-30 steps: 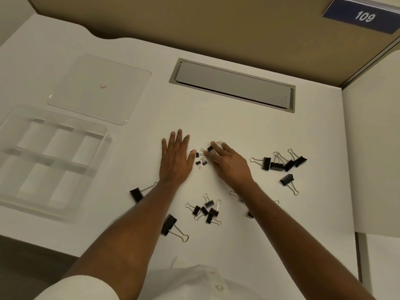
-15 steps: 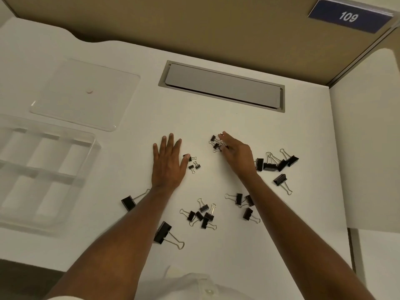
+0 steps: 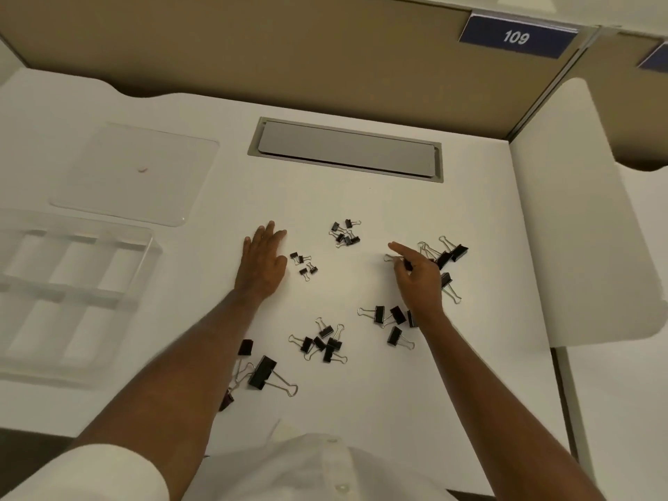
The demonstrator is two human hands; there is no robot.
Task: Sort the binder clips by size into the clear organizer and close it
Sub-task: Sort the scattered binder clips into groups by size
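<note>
Your right hand hovers over the medium binder clips, index finger stretched forward and the other fingers curled; something dark shows under them, but you cannot tell from this view whether they are pinching a clip or only touching one. Your left hand lies flat on the desk, fingers pressed together, holding nothing.

Just right of the left hand sit a few tiny clips, and a second tight cluster of tiny clips lies a little farther out, between your two hands. Beyond your right fingertips is the group of medium clips with long wire handles. Nearer your body lie two more medium groups, one under the right wrist and one at centre, and the large clip rests beside your left forearm.

The clear organizer stands open and empty at the far left, its lid flat on the desk behind it.

You seem to be grouping by size before loading. To do it well, sweep each size into one pile, join the two tiny clusters, and lift by the black bodies so handles do not snag. Keep one size per compartment.
</note>
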